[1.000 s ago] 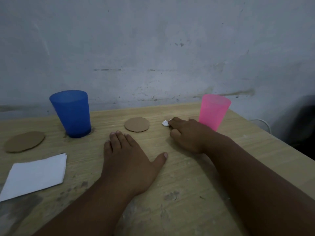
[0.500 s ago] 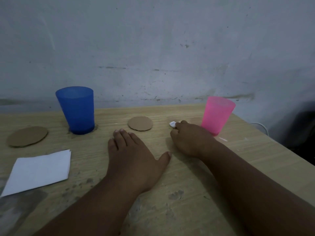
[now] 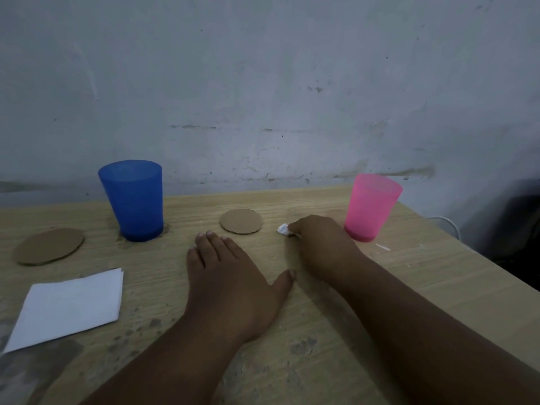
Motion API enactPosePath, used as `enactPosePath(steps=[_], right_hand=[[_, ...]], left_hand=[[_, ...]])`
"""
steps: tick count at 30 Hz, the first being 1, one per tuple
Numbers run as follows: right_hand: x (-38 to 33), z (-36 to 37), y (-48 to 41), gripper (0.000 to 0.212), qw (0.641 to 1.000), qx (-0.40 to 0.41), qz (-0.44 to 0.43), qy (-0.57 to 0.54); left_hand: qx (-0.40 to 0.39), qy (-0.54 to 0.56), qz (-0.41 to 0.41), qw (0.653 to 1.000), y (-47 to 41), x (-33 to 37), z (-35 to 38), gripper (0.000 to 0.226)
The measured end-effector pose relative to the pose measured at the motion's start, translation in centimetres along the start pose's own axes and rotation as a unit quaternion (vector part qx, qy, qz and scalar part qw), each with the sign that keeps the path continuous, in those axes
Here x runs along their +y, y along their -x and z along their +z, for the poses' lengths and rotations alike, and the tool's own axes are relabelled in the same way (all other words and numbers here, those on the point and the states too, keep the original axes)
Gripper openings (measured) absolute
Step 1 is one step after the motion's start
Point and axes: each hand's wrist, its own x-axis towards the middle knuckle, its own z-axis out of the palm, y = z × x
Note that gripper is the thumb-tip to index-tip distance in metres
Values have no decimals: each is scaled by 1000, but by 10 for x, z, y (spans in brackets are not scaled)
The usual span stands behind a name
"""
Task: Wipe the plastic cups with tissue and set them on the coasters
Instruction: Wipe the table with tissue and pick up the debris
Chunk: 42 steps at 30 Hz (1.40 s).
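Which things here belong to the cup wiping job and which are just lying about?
Job: blue cup, pink cup, left coaster, middle coaster, folded tissue, tissue wad pinched by the right hand.
Lying about: white scrap, white cable.

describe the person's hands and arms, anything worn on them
The left hand and right hand are bare: no gloves, rings, watch or bracelets show. Both forearms are bare too, with no sleeve in view down to the picture's lower edge. The left hand's fingernails are short and pale. Dim light hides finer marks.
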Motion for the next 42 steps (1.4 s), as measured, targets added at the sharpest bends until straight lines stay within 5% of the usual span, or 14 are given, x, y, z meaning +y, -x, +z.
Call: enactPosePath(steps=[4, 9, 13, 15, 18, 21, 32, 42], right_hand=[[15, -11, -6, 24, 992, 57, -30, -111], [28, -12, -19, 36, 881, 160, 90, -436], [28, -3, -29, 33, 859, 129, 114, -482], [27, -2, -33, 29, 880, 133, 109, -442], [27, 2, -39, 23, 954, 157, 78, -244], [25, 1, -41, 21, 987, 121, 45, -91], [29, 9, -38, 45, 987, 102, -68, 103], [4, 13, -36, 57, 999, 3, -22, 34]], left_hand=[[-13, 1, -5, 1000, 0, 0, -1, 127], [-17, 1, -7, 1000, 0, 1, -2, 126], [-16, 10, -7, 1000, 0, 1, -2, 126], [-15, 8, -7, 1000, 0, 1, -3, 126], [-12, 7, -9, 1000, 0, 1, -3, 125], [-11, 6, -8, 1000, 0, 2, -2, 126], [-10, 3, -6, 1000, 0, 1, -1, 126], [0, 1, -1, 1000, 0, 1, 0, 124]])
